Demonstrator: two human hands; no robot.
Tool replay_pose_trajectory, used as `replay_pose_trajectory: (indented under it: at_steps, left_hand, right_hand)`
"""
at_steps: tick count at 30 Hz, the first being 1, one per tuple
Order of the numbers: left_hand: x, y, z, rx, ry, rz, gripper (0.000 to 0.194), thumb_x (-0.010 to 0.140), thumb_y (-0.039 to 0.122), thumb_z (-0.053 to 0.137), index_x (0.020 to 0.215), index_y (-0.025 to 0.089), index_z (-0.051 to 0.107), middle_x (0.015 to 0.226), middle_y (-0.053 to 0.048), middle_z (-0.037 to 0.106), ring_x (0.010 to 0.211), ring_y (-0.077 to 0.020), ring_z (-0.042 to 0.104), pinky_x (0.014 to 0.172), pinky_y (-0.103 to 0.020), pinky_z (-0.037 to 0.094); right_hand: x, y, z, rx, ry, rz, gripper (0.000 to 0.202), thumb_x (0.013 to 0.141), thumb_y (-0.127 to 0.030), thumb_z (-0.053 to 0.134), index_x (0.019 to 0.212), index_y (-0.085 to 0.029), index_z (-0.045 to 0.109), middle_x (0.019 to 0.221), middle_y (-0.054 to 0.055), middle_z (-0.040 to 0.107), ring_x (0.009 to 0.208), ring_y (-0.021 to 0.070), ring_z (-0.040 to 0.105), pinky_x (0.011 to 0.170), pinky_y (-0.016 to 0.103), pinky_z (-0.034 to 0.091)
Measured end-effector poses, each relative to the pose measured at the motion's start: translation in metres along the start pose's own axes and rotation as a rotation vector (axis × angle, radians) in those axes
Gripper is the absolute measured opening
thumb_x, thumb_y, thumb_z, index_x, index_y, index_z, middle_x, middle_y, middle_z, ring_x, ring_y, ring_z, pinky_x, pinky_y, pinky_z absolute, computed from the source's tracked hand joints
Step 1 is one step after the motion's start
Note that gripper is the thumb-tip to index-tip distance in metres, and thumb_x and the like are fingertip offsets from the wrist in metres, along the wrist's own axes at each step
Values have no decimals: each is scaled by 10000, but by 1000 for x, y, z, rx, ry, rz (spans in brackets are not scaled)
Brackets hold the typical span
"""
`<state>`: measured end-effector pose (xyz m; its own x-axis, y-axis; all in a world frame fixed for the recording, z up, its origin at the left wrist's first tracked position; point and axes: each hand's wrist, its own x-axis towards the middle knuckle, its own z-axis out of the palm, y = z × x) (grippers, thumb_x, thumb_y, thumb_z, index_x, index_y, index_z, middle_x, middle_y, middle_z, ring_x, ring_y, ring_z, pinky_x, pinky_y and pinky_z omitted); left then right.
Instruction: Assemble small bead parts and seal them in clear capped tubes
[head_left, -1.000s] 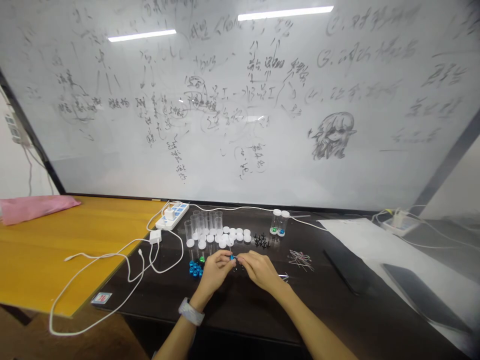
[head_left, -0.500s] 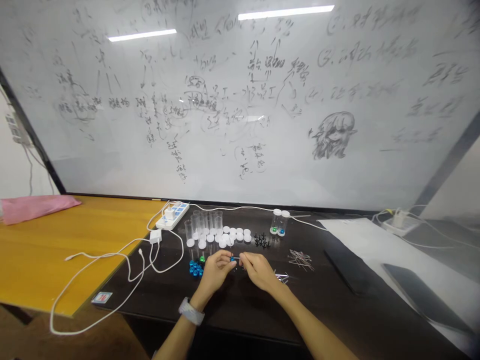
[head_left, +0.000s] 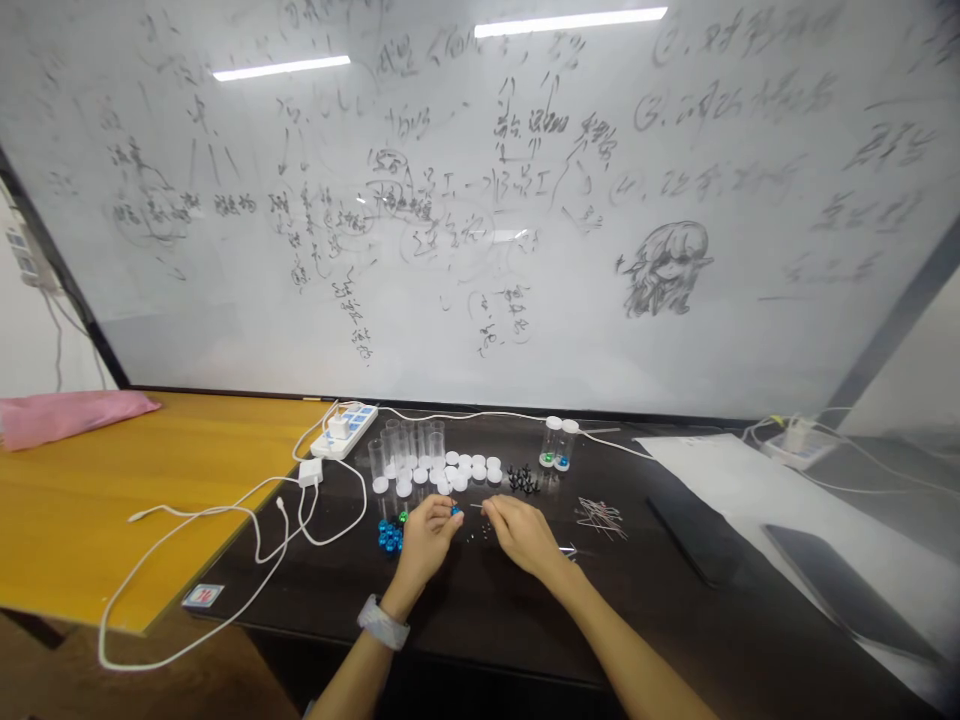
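Observation:
My left hand is pinched shut on a small blue metallic ball at its fingertips. Opposite it, my right hand is closed on a thin metal rod, whose tip points left at the ball with a gap between. Tiny specks of small parts lie on the dark desk between the hands. A cluster of blue balls and a green ball sit just left of my left hand. Several thin metal rods lie partly hidden behind my right wrist.
Clear tubes and white caps stand at the back. Right of them are black pronged pieces, two capped tubes with balls inside, and thin wires. A phone, power strip and white cables flank the area.
My left hand with the blue ball has drawn slightly left, and the rod in my right hand has come apart from the ball, opening a gap.

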<state>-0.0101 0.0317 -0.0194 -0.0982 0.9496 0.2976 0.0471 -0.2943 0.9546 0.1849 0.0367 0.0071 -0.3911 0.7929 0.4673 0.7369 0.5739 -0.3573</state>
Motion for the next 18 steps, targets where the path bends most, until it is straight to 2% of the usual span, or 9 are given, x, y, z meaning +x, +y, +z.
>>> replay_pose_trajectory:
  at_steps: [5,8,10,14,18]
  left_hand:
    - [0,4,2,-28,15,-26,267,690,313,810,846,167,650,698,-27,685,650,-161,672,642,-253,530]
    - [-1,8,2,-27,-8,13,253,668,290,824,811,166,657,666,-20,680,636,-153,658,625,-239,507]
    - [-3,10,2,-17,-26,28,237,659,278,827,785,164,662,645,-15,672,616,-147,643,597,-229,485]
    - [-4,13,2,-39,-44,27,224,643,254,826,773,164,666,625,-7,662,588,-139,622,560,-220,458]
    - [-2,14,4,-69,-12,-7,222,617,229,831,731,168,651,577,17,643,542,-121,600,549,-211,451]
  right_hand:
    - [-1,26,-11,-223,-116,122,289,1021,-283,423,887,-213,669,935,68,704,915,215,661,709,255,416]
    - [-4,38,-15,-261,-184,134,190,978,-246,497,906,-225,672,952,61,701,944,217,651,699,251,407]
    - [-5,45,-17,-245,-182,151,144,953,-254,538,899,-234,669,963,51,700,960,215,643,697,248,399]
    - [-1,60,-16,-203,-69,324,127,944,-275,543,913,-239,660,931,35,709,890,213,659,683,258,394]
    - [6,81,-9,-182,102,491,166,909,-183,560,1057,-180,637,962,74,713,910,223,668,746,271,421]
